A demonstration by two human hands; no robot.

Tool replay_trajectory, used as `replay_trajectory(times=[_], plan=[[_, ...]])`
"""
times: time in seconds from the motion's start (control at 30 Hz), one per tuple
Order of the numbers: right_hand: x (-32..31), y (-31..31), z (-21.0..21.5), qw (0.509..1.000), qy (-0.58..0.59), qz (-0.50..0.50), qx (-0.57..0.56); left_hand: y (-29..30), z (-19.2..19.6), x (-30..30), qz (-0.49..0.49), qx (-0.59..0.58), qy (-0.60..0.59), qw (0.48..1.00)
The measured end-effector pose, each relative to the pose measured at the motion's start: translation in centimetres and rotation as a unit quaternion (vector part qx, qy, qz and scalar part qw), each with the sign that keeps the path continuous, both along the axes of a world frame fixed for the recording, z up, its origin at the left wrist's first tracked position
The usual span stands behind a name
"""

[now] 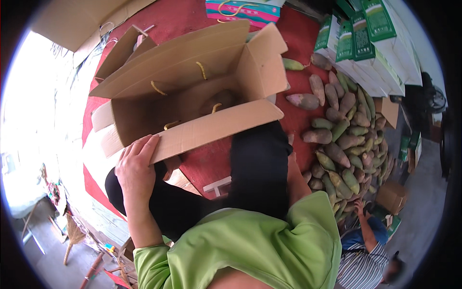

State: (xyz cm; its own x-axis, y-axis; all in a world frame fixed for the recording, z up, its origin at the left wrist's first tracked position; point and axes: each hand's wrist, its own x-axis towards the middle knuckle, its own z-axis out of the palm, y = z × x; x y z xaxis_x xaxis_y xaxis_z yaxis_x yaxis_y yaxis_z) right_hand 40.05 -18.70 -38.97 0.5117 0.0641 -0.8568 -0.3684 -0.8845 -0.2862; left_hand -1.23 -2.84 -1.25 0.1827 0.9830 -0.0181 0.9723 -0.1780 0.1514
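Now, left hand point(136, 166) flat on near flap of open cardboard box point(192, 91), fingers loosely curled over edge. Right hand out of sight behind black-trousered knee point(260, 164). Box on red floor mat point(211, 161); sweet potato pile point(344, 139) just right.

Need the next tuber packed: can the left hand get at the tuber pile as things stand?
Probably not. The left hand rests on the box flap, and the pile lies far to the right, past the leg.
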Motion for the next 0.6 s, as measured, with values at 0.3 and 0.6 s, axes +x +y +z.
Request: replay_trajectory(times=[0.3,0.6], plan=[[3.9,5.4,7.5,0.958,-0.059,0.083,0.268,-0.6,1.0,-0.3,-0.005,0.008,0.006,1.000],[0.6,18.0,38.5,0.760,-0.175,0.292,0.554,-0.1,-0.2,-0.8,-0.040,0.008,-0.009,0.999]])
